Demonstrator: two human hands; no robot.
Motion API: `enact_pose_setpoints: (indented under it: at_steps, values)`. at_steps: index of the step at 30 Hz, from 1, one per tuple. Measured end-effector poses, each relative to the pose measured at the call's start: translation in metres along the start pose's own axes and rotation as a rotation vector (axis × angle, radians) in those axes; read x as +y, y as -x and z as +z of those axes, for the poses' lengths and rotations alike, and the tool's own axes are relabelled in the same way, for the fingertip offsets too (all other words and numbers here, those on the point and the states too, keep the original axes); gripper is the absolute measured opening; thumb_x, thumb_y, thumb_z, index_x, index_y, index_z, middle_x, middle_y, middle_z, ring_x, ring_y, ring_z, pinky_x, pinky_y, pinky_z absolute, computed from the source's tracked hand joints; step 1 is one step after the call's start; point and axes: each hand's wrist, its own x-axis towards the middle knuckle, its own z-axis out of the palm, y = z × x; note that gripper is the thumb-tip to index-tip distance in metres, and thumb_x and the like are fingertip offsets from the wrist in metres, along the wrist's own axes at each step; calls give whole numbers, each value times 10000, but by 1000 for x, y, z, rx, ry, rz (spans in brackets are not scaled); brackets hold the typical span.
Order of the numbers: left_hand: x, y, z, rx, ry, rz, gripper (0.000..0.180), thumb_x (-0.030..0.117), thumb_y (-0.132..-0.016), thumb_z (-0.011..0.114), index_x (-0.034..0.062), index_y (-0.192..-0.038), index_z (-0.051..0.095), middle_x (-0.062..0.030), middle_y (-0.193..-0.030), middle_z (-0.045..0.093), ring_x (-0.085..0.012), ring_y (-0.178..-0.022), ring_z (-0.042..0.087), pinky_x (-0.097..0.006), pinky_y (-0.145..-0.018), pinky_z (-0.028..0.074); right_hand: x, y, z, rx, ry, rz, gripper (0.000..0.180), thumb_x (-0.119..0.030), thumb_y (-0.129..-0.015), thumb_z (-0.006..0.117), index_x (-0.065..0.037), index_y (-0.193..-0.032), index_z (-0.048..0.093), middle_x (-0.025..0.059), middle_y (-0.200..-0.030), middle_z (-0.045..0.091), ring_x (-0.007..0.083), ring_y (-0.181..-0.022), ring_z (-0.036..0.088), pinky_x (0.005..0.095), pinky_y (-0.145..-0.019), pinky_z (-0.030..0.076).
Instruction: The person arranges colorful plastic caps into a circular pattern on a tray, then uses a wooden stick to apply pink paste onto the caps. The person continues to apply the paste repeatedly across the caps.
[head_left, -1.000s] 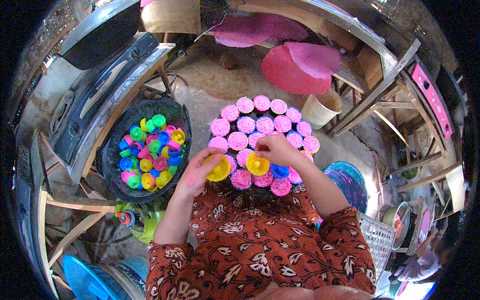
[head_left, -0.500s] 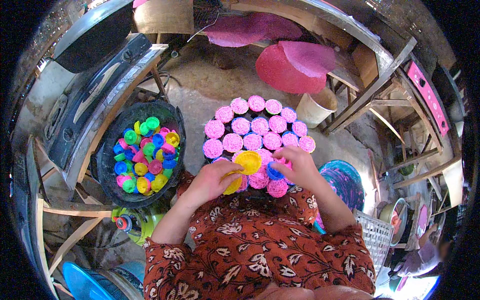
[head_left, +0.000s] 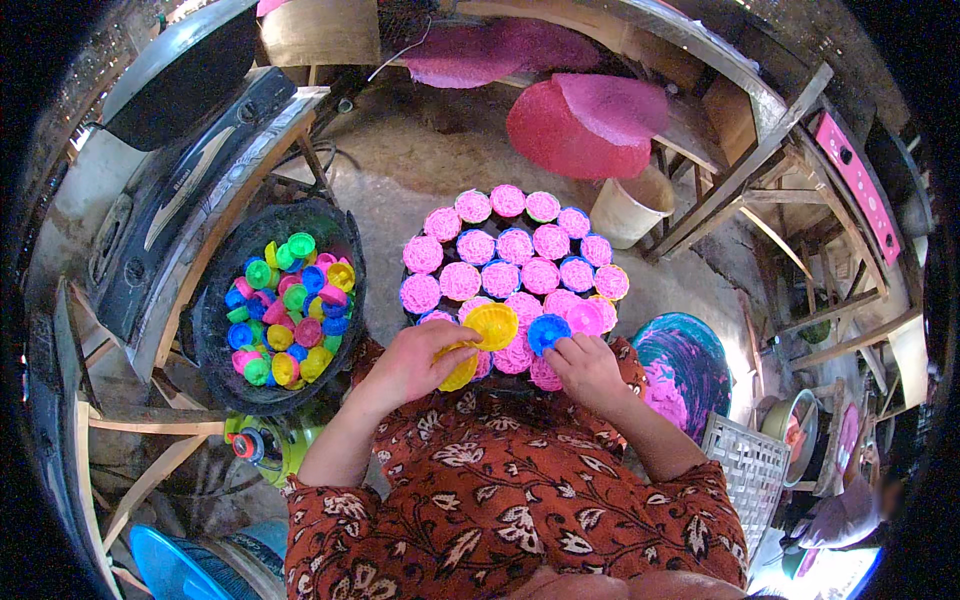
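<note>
My left hand (head_left: 415, 360) is closed on small yellow fluted cup moulds (head_left: 493, 326), at least two of them. In the fingers of my right hand (head_left: 590, 372) is a blue fluted cup mould (head_left: 547, 333), its open side facing up. Just beyond that hand is a bright pink mould (head_left: 586, 319); whether the fingers touch it I cannot tell. Under and beyond both hands, many moulds filled with pink shredded strands (head_left: 515, 246) stand side by side in a round layout on a dark support. The nearest ones are partly hidden by my hands.
To the left, a black basin (head_left: 345, 280) holds loose coloured moulds. At the right stands a teal tub (head_left: 712, 350) with pink strands, beside a whitish woven basket (head_left: 745, 470). A whitish bucket (head_left: 635, 215), wooden stands and stoves surround the spot. A green gas cylinder (head_left: 285, 450) is lower left.
My right hand has drawn back toward me and turned, bringing the blue mould upright into plain sight. The bright pink mould shows more fully. My left hand stays nearly in place.
</note>
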Motion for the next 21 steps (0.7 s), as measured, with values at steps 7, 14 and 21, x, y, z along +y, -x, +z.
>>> enact_pose_setpoints:
  at_steps: [7, 14, 21]
  values:
    - [0, 1, -2, -6, -16, 7, 202, 199, -822, 611, 70, -975, 644, -111, -937, 637, -285, -894, 612, -362, -788, 483, 2, 1, 5, 26, -139, 32, 265, -101, -657, 610, -89, -921, 612, 49, -847, 549, 222, -745, 535, 336, -664, 450]
    - [-1, 2, 0, 1, -3, 52, 220, 215, -826, 597, 62, -982, 621, -137, -897, 617, -313, -863, 596, -390, -766, 474, 1, 3, 1, 42, -195, 35, 276, -73, -647, 622, -77, -923, 610, 64, -853, 557, 238, -735, 541, 345, -666, 454]
    - [-1, 4, 0, -7, 16, 37, 228, 221, -828, 595, 63, -990, 622, -136, -891, 618, -308, -861, 594, -387, -770, 469, 2, 9, 0, 47, -227, 17, 280, -74, -644, 632, -79, -923, 619, 64, -857, 570, 241, -741, 553, 350, -659, 463]
